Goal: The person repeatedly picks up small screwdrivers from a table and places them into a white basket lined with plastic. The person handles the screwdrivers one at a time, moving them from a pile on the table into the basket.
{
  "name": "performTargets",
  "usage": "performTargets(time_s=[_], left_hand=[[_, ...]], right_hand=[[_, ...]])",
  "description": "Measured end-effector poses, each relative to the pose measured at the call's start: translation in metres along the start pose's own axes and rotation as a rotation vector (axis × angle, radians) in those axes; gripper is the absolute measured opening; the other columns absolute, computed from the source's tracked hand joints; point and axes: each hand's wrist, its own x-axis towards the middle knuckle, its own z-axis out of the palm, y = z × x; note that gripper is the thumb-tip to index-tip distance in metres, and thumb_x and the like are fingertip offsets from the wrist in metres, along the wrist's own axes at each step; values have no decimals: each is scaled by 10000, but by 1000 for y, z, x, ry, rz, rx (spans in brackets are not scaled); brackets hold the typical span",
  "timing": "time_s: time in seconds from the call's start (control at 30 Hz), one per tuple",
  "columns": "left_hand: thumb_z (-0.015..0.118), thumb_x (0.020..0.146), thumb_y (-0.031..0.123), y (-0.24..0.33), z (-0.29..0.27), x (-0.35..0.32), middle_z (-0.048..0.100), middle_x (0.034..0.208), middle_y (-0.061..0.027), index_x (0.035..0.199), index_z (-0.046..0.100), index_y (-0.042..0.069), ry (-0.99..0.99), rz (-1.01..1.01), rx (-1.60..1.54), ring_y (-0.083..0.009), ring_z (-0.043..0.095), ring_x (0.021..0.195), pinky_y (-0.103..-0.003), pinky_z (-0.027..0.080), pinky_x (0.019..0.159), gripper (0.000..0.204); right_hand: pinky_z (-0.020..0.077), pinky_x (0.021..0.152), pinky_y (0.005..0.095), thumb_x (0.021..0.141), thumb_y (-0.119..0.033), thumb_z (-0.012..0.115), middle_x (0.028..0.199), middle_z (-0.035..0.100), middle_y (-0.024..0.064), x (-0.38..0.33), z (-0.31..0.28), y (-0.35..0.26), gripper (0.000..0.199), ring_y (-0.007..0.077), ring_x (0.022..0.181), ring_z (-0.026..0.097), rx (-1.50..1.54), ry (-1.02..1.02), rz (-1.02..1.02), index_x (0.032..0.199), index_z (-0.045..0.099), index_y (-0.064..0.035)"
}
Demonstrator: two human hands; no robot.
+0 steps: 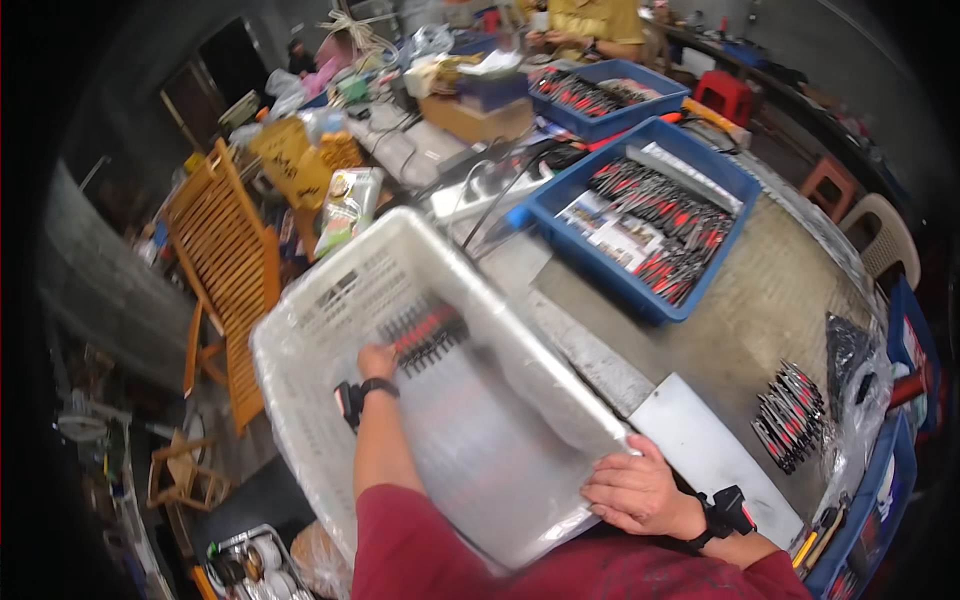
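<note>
A large white plastic crate [420, 225], lined with clear plastic, stands tilted in front of me. My left hand [378, 362] reaches into it and touches the left end of a row of slender red-and-black pieces [425, 338]; blur and the pieces hide its fingertips. Under the row, a translucent sheet [470, 430] covers the crate's bottom, with faint red showing through. My right hand [630, 492] lies over the crate's near right rim, fingers bent across it and thumb pointing away from me. Both wrists carry black straps with small devices.
Two blue trays [655, 312] [600, 135] of similar pieces stand on the table. A loose pile [790, 415] lies at the right beside a white board [715, 460]. A power strip [465, 195] with cables sits beyond the crate, a wooden chair [225, 270] left. Another person [595, 25] sits opposite.
</note>
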Motion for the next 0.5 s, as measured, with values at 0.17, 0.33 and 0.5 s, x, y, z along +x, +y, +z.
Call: performTargets(time_s=[0.17, 0.33, 0.5], left_hand=[[647, 623, 215, 0, 4, -1, 590, 566, -161, 616, 625, -12, 132, 23, -65, -303, 601, 581, -372, 474, 595, 229], [630, 635, 206, 7, 0, -8, 586, 546, -144, 619, 627, 0, 108, -22, -84, -292, 604, 570, -364, 478, 589, 207], [621, 637, 198, 0, 4, 0, 593, 569, -151, 608, 625, 14, 92, -12, -88, -300, 606, 594, -364, 481, 606, 187]], right_hand=[[283, 940, 410, 691, -136, 623, 861, 573, 37, -4, 4, 0, 181, 177, 875, 556, -2, 52, -3, 871, 606, -123], [281, 942, 414, 693, -138, 621, 873, 574, 41, -4, 3, -1, 181, 176, 890, 556, -20, 30, -5, 873, 609, -123], [280, 945, 421, 691, -146, 625, 884, 578, 43, -4, 3, -1, 183, 179, 892, 556, -26, 29, -5, 871, 609, -124]])
